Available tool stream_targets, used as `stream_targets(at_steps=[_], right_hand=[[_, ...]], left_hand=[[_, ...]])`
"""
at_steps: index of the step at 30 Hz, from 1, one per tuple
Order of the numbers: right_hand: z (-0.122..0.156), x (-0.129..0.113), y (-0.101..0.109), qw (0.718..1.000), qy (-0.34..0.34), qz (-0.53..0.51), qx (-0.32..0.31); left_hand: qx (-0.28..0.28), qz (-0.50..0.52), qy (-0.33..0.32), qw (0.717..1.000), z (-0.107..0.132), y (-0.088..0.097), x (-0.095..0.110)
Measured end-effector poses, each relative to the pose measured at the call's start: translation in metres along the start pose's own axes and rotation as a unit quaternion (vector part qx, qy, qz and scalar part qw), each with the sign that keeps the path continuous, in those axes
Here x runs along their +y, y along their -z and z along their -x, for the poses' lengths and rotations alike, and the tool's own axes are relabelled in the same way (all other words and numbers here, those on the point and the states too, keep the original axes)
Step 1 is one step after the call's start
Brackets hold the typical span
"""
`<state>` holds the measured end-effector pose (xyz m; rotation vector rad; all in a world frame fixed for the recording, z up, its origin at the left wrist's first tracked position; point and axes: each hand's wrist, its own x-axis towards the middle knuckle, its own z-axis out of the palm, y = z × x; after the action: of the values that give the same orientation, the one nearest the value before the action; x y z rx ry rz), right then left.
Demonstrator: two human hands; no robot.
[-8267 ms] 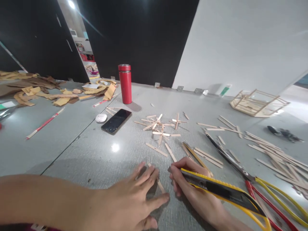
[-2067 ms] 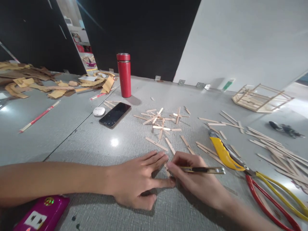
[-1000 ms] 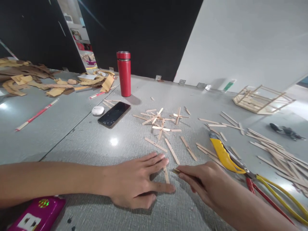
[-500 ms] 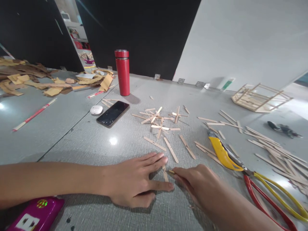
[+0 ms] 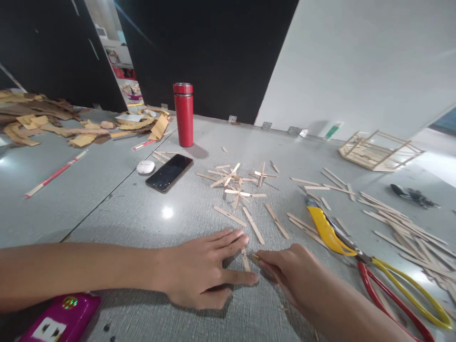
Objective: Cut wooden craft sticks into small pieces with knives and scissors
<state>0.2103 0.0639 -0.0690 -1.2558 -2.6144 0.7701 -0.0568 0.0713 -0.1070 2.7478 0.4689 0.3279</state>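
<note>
Left of both hands (image 5: 204, 270) (image 5: 299, 275) sits 1 white-labelled case (image 5: 76, 316).

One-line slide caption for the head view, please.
Left hand steadies a notched wooden stick; right hand holds a slim, mostly hidden tool beside it.

Two slender forearms (image 5: 85, 267), both bare

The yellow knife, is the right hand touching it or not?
Apart. The head view shows a strip of grey tabletop between the right hand and the yellow knife.
</note>
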Motion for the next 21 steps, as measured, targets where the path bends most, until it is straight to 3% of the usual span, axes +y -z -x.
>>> stream_targets(at_steps=[16,21], right_hand=[[-0.003,-0.008,0.002,0.999,-0.025,0.033,-0.030],[0.002,-0.009,-0.003,0.993,-0.050,0.102,-0.032]], left_hand=[[-0.001,0.003,0.001,1.000,0.000,0.000,0.001],[-0.003,0.002,0.001,1.000,0.000,0.001,0.002]])
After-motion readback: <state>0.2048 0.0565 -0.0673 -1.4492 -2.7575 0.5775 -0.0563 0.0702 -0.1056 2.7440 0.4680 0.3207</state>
